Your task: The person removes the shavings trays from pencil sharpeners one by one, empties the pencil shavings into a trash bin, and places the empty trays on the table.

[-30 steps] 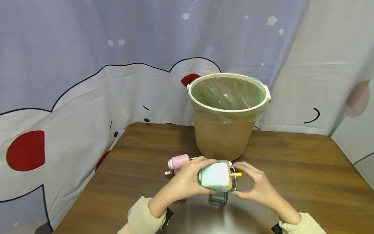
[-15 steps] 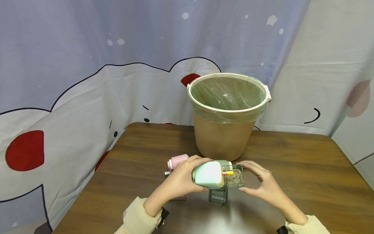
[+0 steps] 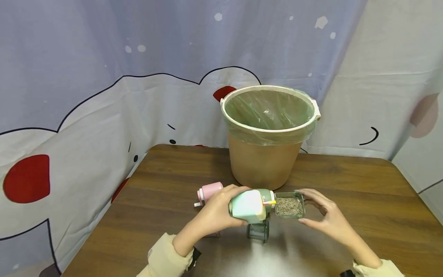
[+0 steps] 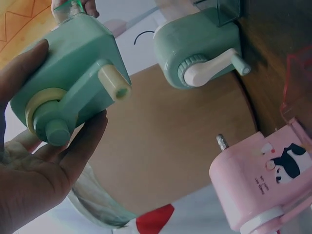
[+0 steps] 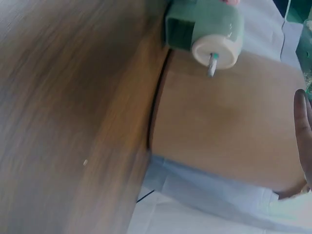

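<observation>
My left hand (image 3: 219,213) grips a mint-green crank pencil sharpener (image 3: 246,207), lifted above the table. Its crank, with a cream knob (image 4: 114,83), faces the left wrist camera. A short yellow-and-orange stick (image 3: 270,202) juts from its right end. To the right, my right hand (image 3: 327,217) pinches a clear shavings drawer (image 3: 290,206) between thumb and fingers; grey-brown shavings lie inside. The drawer is out of the sharpener. Behind stands a second green crank sharpener (image 4: 197,46), partly covered by the held one in the head view, with a clear drawer (image 3: 257,231) at its base.
A pink crank sharpener (image 4: 263,178) with a panda print stands at the left, partly behind my left hand. At the back of the wooden table (image 3: 353,200) is a brown bin (image 3: 264,163) with a green liner bag. A printed curtain (image 3: 166,107) hangs behind.
My right hand has pulled the shavings drawer rightward out of the held sharpener, bringing its shavings into view. My left hand has shifted slightly left with the sharpener.
</observation>
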`<state>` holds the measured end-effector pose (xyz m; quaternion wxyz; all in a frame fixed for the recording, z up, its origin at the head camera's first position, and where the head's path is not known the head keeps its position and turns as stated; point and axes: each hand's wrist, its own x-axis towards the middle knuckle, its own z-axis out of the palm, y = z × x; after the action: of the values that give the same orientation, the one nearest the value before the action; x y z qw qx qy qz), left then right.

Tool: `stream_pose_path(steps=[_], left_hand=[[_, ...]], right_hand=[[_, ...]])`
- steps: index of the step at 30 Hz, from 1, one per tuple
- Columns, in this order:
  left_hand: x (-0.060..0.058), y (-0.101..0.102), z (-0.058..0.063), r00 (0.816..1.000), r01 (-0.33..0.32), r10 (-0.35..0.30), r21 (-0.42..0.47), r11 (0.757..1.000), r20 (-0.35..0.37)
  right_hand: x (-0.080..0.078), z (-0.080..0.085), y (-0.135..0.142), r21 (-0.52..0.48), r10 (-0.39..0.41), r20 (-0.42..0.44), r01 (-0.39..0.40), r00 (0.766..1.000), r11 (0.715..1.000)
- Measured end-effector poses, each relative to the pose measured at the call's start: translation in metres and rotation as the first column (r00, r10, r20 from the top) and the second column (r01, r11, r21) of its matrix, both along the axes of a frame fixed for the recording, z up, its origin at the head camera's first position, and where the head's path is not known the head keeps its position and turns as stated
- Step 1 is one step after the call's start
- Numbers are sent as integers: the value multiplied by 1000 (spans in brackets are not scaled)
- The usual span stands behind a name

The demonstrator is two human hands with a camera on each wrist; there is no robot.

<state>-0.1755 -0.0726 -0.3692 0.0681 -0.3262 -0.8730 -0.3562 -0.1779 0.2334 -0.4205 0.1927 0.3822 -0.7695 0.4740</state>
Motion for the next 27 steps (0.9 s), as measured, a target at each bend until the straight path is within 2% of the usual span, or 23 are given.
stream_pose_path(steps=[7, 12, 16, 20, 27], left_hand=[[-2, 8, -8, 1000, 9, -9, -38, 999, 17], [-4, 20, -14, 997, 21, -17, -58, 998, 71], [-8, 32, -19, 992, 37, -28, -73, 997, 124], [-10, 47, -25, 989, 44, -28, -107, 993, 145], [-13, 70, -36, 989, 86, -71, -119, 989, 126]], right_hand=[[-3, -6, 19, -32, -33, 2, 33, 999, 999], [-8, -8, 35, -172, 1, 53, 8, 999, 985], [-10, -9, 45, -230, -2, 83, 21, 997, 973], [-9, -9, 54, -240, -44, 99, 67, 994, 969], [-6, -8, 67, -256, -118, 138, 151, 983, 955]])
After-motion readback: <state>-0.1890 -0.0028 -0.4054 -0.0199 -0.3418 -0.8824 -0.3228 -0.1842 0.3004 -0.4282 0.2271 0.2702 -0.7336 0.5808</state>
